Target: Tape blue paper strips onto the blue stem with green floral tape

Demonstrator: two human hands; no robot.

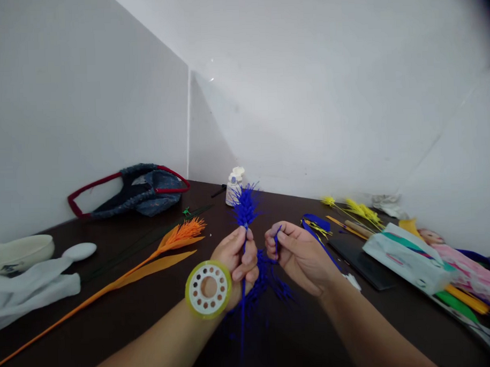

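Observation:
My left hand is closed round the thin stem of a blue wheat-like flower head, which points upward. A roll of clear yellowish tape with a white core rests against my left wrist. To the right, my right hand pinches a small blue piece between thumb and fingers, apart from the flower head. More blue pieces lie on the dark table below and between my hands.
An orange artificial flower, white bowl and denim bag with red trim are left. A white bottle stands behind. Right are yellow stalks, a black flat object and a plastic packet.

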